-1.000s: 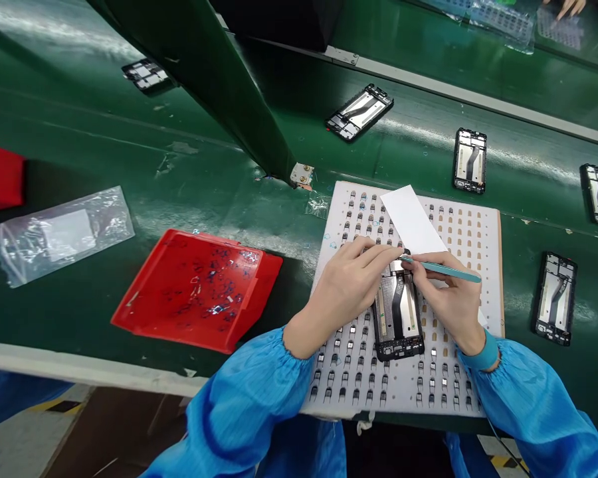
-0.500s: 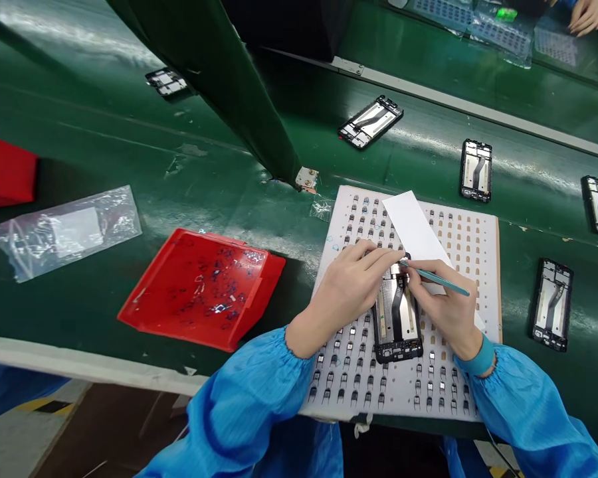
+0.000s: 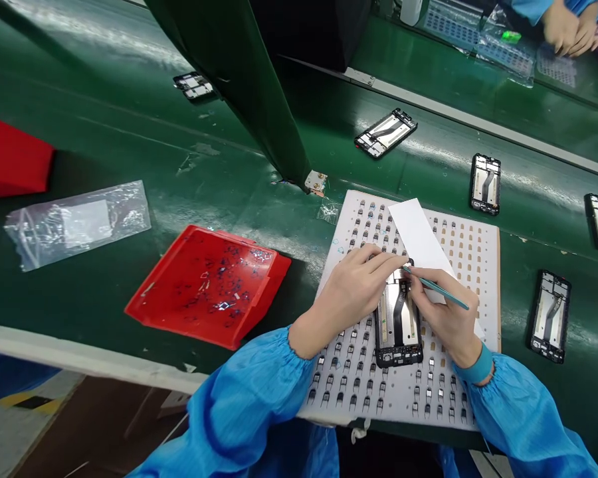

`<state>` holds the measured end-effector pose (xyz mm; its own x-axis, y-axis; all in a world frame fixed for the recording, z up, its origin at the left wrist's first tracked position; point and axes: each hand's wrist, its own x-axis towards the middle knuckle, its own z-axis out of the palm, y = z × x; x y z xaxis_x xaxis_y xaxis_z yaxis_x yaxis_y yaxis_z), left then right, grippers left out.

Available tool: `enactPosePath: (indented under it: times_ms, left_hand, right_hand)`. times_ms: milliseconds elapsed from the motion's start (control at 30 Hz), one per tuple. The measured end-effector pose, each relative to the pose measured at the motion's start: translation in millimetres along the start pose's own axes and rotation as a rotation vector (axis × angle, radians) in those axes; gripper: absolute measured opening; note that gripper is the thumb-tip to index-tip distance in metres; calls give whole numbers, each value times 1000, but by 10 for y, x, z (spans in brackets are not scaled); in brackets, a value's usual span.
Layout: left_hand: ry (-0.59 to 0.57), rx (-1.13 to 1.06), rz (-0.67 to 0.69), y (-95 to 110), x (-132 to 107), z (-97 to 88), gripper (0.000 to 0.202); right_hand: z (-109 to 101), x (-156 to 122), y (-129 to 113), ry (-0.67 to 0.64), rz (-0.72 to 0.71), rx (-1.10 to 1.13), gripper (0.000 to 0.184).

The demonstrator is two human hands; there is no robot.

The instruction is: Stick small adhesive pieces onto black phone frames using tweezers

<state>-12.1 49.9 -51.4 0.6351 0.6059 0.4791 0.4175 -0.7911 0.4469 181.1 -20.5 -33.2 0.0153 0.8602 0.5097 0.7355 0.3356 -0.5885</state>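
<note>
My left hand (image 3: pixel 359 287) lies over the upper left part of a black phone frame (image 3: pixel 399 325), its fingers closed together along the top edge. Between the fingers of my right hand (image 3: pixel 448 312) is a slim pair of teal tweezers (image 3: pixel 443 293), held like a pen. Its tip meets the top of the frame close to my left fingertips, where the exact contact is hidden. A dark flex cable runs down the frame's bright back. Beneath it lies a white board (image 3: pixel 486 279) with rows of small dark parts, and a white paper strip (image 3: pixel 418 229) lies across the board.
A red bin (image 3: pixel 179 292) with small bits stands left, beside a clear plastic bag (image 3: pixel 124 209). Other phone frames (image 3: pixel 551 316) lie right and along the green surface behind. A green post (image 3: pixel 259 86) rises behind the board. A co-worker's hands (image 3: pixel 568 30) are at the far right.
The view has shifted slightly, so most things appear lower or farther right. Both my hands keep nearly the same pose at the frame's top. More of the co-worker's hands shows.
</note>
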Motion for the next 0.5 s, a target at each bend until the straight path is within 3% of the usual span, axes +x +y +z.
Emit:
enactPosePath:
  times_ms: [367,433,500]
  left_hand:
    - [-3,-61,-21,17,28,15,35]
    - [0,-107,-55,99,26,-101,33]
    - [51,-151,-98,198,-10,-334,30]
  right_hand:
    - [10,-21,16,-17,-43,-43,19]
    - [-5,-29,33,-11,-25,-3,18]
    - [-25,-46,65,1,11,43,18]
